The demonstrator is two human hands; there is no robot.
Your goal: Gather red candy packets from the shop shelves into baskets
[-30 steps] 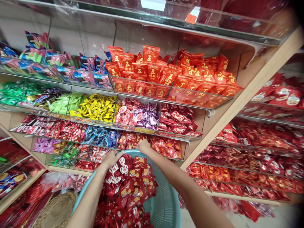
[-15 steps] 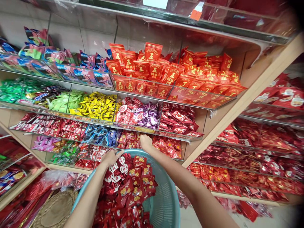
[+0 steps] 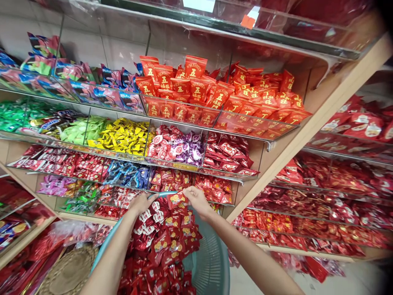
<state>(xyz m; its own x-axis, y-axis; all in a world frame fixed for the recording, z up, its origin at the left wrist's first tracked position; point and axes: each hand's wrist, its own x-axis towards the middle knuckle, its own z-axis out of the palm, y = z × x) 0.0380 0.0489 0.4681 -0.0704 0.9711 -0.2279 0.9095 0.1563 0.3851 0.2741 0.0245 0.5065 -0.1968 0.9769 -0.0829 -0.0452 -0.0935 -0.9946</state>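
Note:
A teal plastic basket (image 3: pixel 211 254) stands before the shelves, heaped with red candy packets (image 3: pixel 147 262), some printed with orange slices and some with white lettering. My left hand (image 3: pixel 141 203) is closed on the basket's far rim at its left. In my right hand (image 3: pixel 196 200) is a red candy packet (image 3: pixel 176 198) with an orange-slice print, pinched by one end just above the rim. Behind it, a shelf bin holds similar red packets (image 3: pixel 172 179).
Tiered shelves with clear dividers hold yellow candies (image 3: pixel 123 135), purple candies (image 3: pixel 190 147) and large red packets (image 3: pixel 193 88). A slanting wooden panel (image 3: pixel 270 159) parts them from the right-hand shelves. A round woven mat (image 3: pixel 67 272) lies at lower left.
My right hand has come back from the lower shelf bin to the basket's rim and now shows a red packet in its fingers. My left hand stays on the rim.

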